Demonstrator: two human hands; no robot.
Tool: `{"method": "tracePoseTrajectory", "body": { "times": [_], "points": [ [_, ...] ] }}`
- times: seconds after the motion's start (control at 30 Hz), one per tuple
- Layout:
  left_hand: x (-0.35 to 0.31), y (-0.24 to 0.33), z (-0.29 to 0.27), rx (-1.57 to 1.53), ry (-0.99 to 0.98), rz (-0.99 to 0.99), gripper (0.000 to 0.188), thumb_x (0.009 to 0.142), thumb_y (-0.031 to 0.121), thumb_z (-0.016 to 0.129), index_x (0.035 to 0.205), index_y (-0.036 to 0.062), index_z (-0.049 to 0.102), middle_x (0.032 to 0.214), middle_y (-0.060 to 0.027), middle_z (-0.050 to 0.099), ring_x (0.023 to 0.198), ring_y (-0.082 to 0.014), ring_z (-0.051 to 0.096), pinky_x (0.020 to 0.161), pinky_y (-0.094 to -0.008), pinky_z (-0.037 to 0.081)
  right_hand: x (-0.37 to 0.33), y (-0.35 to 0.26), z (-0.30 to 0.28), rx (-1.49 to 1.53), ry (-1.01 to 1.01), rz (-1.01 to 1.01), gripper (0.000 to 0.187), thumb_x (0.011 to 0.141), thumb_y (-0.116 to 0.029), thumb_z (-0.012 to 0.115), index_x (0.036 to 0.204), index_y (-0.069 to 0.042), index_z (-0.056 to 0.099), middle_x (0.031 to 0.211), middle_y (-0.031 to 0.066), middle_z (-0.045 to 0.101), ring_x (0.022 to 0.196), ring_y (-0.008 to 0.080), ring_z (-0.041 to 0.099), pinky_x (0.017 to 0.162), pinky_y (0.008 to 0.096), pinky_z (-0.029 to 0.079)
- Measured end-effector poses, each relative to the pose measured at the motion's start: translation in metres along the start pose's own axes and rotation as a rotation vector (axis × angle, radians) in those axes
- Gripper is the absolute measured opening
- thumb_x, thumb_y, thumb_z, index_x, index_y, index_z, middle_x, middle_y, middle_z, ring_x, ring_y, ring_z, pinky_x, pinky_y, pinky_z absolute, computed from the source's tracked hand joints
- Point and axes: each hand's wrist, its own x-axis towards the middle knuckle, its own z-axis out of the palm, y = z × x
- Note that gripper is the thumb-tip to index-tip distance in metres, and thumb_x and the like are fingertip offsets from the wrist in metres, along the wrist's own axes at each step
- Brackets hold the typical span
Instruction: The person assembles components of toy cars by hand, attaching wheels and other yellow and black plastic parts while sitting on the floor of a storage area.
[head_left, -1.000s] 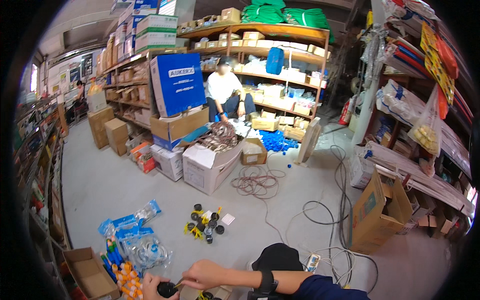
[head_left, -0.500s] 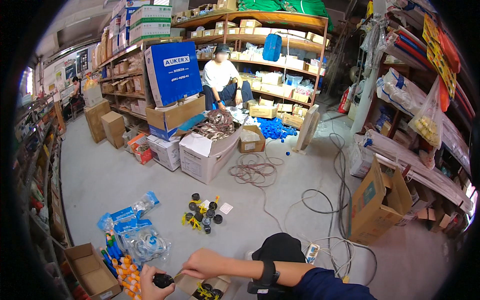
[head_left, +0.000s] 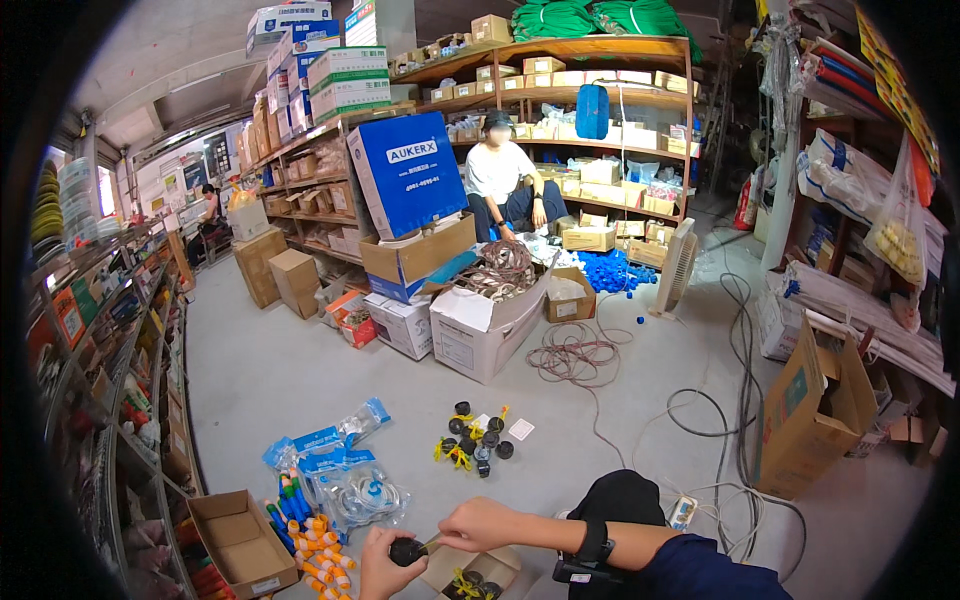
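My left hand (head_left: 382, 568) is closed round a black round piece (head_left: 407, 551), low in the view. Beside it my right hand (head_left: 482, 524) pinches a thin yellowish strip (head_left: 432, 544) that runs to the black piece. Under my hands stands an open cardboard box (head_left: 505, 566) with several black round pieces (head_left: 478, 585) and yellow ties in it. Farther off on the floor lies a loose group of similar black pieces (head_left: 487, 439), some with yellow ties. A black strap with a small device (head_left: 594, 545) circles my right forearm.
Orange-and-white and blue-green handled tools (head_left: 325, 550) lie left of my hands, beside an empty carton (head_left: 240, 545) and plastic-bagged hoses (head_left: 365, 492). Cables (head_left: 745, 400) cross the floor at right, near a tall carton (head_left: 815, 410). Ahead, a seated person (head_left: 500, 180) works among blue caps (head_left: 610, 272).
My view has turned left, so the whole scene has slid to the right in the picture. Both hands keep their hold on the black piece and the strip.
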Motion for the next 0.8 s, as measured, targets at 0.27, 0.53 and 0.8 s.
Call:
{"method": "tracePoseTrajectory", "body": {
  "times": [0.27,0.53,0.8],
  "points": [
    [0.004,-0.015,0.005,-0.038,0.039,-0.034,0.033,0.047,0.017,0.067,0.075,0.007,0.054,0.068,-0.0082,0.044,0.066,-0.0227,0.047,0.059,-0.0291,0.039,-0.004,0.012,0.009,0.133,-0.059,0.034,0.016,0.066,-0.019,0.053,0.059,-0.006,0.045,0.053,0.009,0.048,0.053,0.0283,0.049,0.047,0.0373,0.037],
    [0.002,-0.018,-0.007,-0.012,0.24,-0.085,0.031,0.047,0.013,0.066,0.073,0.0055,0.052,0.068,-0.0072,0.045,0.065,-0.0201,0.046,0.057,-0.028,0.038,-0.005,0.012,-0.001,0.015,-0.003,-0.022,0.016,0.066,-0.019,0.052,0.061,-0.005,0.046,0.054,0.0087,0.048,0.054,0.0272,0.048,0.049,0.0361,0.037],
    [0.001,-0.006,-0.015,-0.19,0.203,-0.209,0.032,0.053,0.01,0.066,0.081,0.0056,0.051,0.079,-0.0028,0.046,0.068,-0.0116,0.052,0.052,-0.021,0.043,-0.002,0.014,-0.026,0.248,0.13,0.101,0.023,0.071,-0.024,0.051,0.065,-0.002,0.047,0.052,0.0112,0.044,0.046,0.0233,0.043,0.043,0.0306,0.032]
  ]
}}
